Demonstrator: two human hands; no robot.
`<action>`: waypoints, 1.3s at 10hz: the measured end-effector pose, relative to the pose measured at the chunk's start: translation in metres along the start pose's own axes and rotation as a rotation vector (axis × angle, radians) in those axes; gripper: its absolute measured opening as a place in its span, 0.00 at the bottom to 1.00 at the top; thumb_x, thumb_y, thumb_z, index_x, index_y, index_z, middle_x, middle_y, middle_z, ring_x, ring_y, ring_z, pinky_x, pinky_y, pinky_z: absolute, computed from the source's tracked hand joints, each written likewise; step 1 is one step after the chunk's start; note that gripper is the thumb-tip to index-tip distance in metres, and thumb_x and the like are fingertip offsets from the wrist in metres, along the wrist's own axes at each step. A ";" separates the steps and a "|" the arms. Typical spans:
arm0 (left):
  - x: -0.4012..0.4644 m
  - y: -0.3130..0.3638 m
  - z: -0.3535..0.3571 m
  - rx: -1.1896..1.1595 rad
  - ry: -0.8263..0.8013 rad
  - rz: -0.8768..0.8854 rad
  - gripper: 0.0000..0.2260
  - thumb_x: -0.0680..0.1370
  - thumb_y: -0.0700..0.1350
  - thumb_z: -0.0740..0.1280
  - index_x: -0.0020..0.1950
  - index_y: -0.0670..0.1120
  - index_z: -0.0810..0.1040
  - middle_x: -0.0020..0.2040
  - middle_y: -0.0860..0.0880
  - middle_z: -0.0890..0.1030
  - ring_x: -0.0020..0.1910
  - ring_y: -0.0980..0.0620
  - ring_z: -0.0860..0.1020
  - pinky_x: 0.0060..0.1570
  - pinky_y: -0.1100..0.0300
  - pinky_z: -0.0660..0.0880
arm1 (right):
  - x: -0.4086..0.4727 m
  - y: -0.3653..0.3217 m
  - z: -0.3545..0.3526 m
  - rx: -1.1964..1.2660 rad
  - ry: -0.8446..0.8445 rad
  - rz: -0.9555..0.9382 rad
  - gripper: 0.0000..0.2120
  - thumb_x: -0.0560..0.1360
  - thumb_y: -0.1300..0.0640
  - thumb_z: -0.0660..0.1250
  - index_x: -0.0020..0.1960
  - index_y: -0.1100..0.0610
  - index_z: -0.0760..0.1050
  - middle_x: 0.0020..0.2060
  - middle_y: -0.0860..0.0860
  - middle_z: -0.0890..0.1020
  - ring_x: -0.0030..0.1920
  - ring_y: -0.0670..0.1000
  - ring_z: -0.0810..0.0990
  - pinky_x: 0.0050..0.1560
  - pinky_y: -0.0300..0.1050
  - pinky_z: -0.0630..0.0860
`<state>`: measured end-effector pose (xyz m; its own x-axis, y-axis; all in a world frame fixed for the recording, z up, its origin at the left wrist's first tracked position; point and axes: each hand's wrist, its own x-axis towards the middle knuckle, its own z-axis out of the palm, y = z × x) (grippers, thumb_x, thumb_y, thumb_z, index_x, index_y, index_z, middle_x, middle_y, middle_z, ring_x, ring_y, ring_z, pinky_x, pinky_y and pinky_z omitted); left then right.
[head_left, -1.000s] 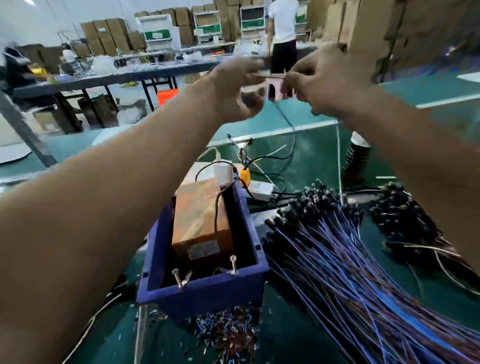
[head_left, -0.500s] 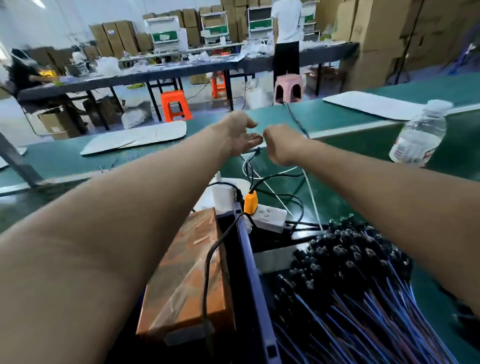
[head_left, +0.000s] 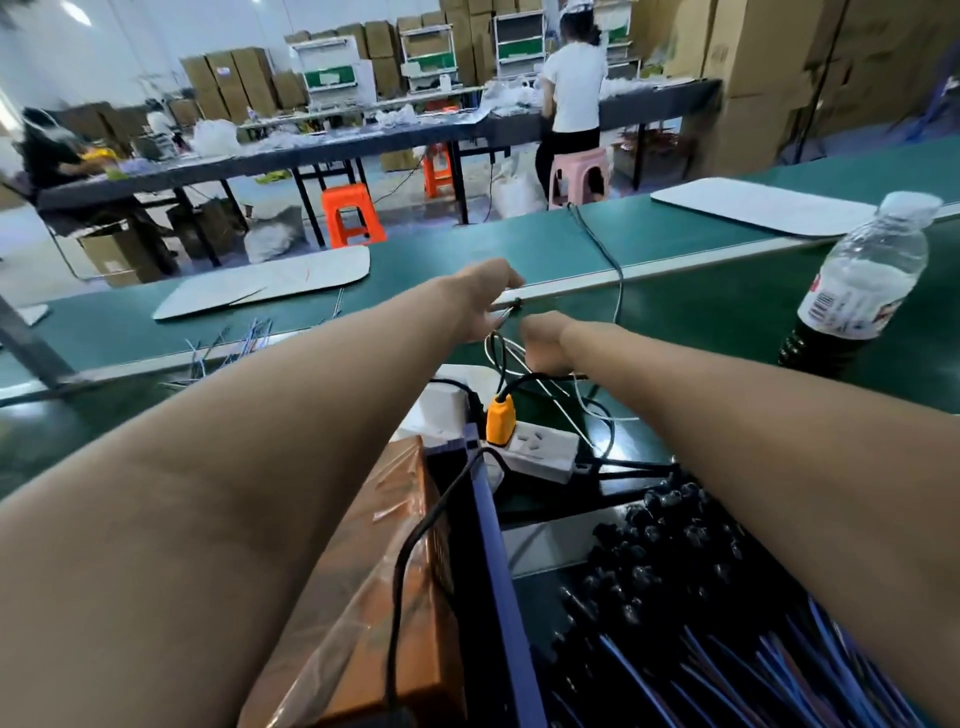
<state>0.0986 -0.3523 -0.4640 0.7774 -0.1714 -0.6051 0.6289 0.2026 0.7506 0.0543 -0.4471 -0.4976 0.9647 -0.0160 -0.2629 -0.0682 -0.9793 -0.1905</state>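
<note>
Wire lead (head_left: 505, 313): thin and short with a small dark end piece, held just above the worktop (head_left: 701, 312) near the middle of its far edge, beside the pale strip there.
Left hand (head_left: 480, 296): fingertips closed on the lead's near end in a pinch; the thumb stretches toward the far edge.
Right hand (head_left: 545, 347): fingers curled under, back of the hand to the camera. I cannot tell whether it holds anything.
Long axis: the lead rises from the left fingertips to the right, and its dark end points at the far edge.
Key relation: the dark end lies just beyond the right hand and to its left, not touching it. The left hand is the nearer one.
Likely next move: the right hand would have to lift toward the far edge to take that end.
Underneath: white cable loops (head_left: 501, 358) lie below both hands, in front of the power strip (head_left: 540, 451) and its orange plug (head_left: 501, 420).
</note>
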 end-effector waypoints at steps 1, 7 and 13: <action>-0.047 -0.008 -0.001 0.086 -0.139 0.214 0.29 0.84 0.43 0.64 0.82 0.41 0.55 0.83 0.37 0.51 0.81 0.39 0.57 0.78 0.51 0.62 | -0.019 -0.002 -0.008 -0.008 0.055 -0.044 0.13 0.84 0.63 0.62 0.65 0.68 0.77 0.37 0.51 0.69 0.51 0.54 0.70 0.34 0.37 0.61; -0.348 -0.119 -0.246 0.080 -0.013 0.899 0.11 0.85 0.46 0.60 0.53 0.47 0.81 0.47 0.51 0.85 0.42 0.54 0.82 0.38 0.62 0.78 | -0.314 -0.144 0.003 0.526 0.693 -0.492 0.10 0.80 0.64 0.67 0.54 0.58 0.86 0.46 0.53 0.88 0.46 0.50 0.86 0.55 0.46 0.82; -0.347 -0.247 -0.375 1.203 0.933 0.824 0.05 0.77 0.42 0.72 0.46 0.41 0.82 0.49 0.38 0.82 0.52 0.38 0.78 0.53 0.50 0.69 | -0.348 -0.298 0.184 0.706 -0.068 -0.289 0.10 0.75 0.67 0.60 0.46 0.68 0.80 0.39 0.63 0.86 0.40 0.63 0.88 0.46 0.61 0.86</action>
<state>-0.3246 0.0191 -0.5387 0.8811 0.2574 0.3968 0.0777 -0.9063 0.4154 -0.3079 -0.1131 -0.5233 0.9525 0.2563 -0.1644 0.0160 -0.5812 -0.8136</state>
